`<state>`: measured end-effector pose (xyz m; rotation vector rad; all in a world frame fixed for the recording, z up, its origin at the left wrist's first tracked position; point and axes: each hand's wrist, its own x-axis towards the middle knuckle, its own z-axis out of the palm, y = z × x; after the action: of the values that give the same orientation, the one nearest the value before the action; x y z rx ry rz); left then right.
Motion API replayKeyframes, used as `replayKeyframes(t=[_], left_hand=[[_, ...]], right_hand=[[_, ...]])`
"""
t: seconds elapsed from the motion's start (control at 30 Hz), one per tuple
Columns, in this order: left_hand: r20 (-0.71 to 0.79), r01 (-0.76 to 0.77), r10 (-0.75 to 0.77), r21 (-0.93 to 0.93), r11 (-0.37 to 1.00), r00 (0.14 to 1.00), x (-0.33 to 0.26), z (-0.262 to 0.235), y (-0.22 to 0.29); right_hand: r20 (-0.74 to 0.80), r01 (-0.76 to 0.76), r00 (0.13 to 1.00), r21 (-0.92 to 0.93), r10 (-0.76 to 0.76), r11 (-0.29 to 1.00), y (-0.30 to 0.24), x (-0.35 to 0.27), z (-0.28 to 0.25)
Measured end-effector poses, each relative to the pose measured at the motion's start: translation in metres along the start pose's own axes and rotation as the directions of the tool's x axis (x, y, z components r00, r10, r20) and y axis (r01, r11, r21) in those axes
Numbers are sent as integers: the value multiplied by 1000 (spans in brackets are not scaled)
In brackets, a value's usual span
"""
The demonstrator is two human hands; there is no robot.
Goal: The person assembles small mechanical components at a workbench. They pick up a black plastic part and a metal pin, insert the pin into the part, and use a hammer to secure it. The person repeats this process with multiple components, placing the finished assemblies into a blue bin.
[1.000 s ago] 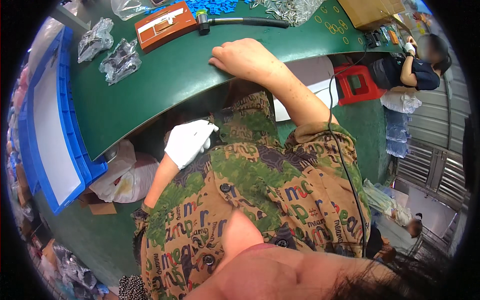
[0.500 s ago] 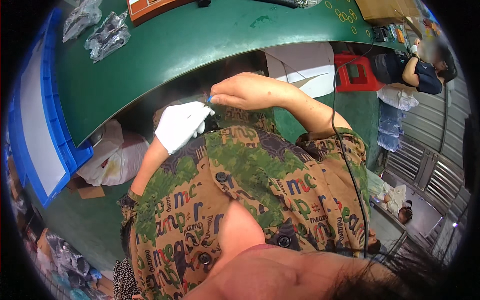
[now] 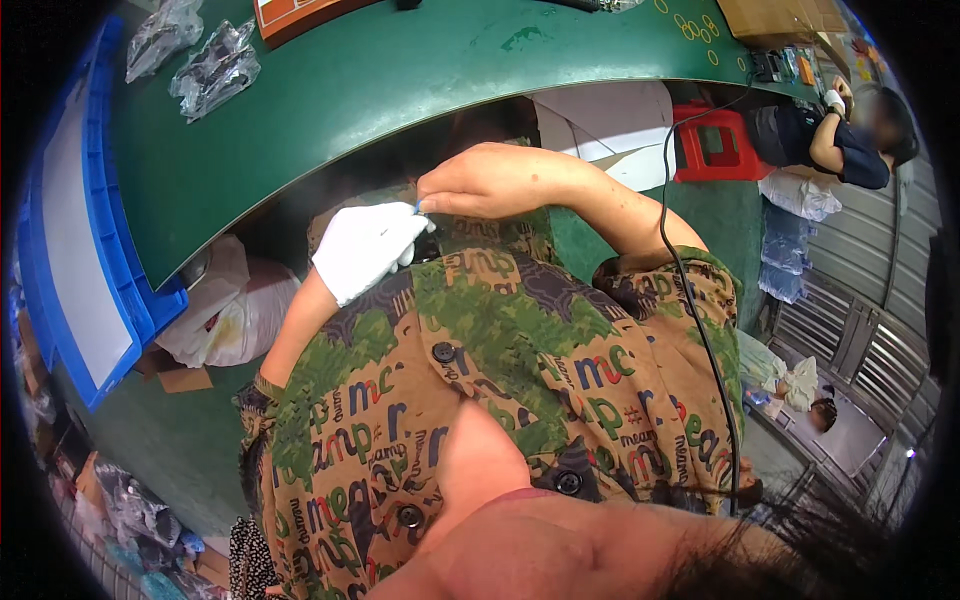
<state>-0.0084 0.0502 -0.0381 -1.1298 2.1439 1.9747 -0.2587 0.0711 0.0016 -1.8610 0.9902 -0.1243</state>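
Note:
My left hand [image 3: 362,248], in a white glove, is closed in front of my chest, just below the near edge of the green table [image 3: 400,90]. Something small and dark shows at its fingertips, too small to name. My bare right hand [image 3: 478,182] meets it from the right, with thumb and forefinger pinched on a small blue piece [image 3: 417,208]. That piece sits between the fingertips of both hands; most of it is hidden.
Clear plastic bags of dark parts [image 3: 215,72] lie on the table's left, beside a blue tray [image 3: 108,235]. Thin yellow rings [image 3: 690,30] and a cardboard box [image 3: 775,18] are at far right. A black cable [image 3: 690,300] hangs over my right arm. Beyond a red stool [image 3: 735,150] sits another person [image 3: 850,145].
My right hand has shifted slightly left, and its fingertips now touch the gloved left hand. Less of the blue piece shows than before.

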Motion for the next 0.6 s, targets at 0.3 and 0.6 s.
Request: replayKeyframes(t=[0.3,0.6], left_hand=[[14,-16,15,58,998,1000,-2,-1,7],[23,-175,174,200,964,984,2,2,0]], right_hand=[[-26,15,1000,-63,-17,998,0,-2,1],[-2,16,1000,-87,-16,996,-2,-3,4]])
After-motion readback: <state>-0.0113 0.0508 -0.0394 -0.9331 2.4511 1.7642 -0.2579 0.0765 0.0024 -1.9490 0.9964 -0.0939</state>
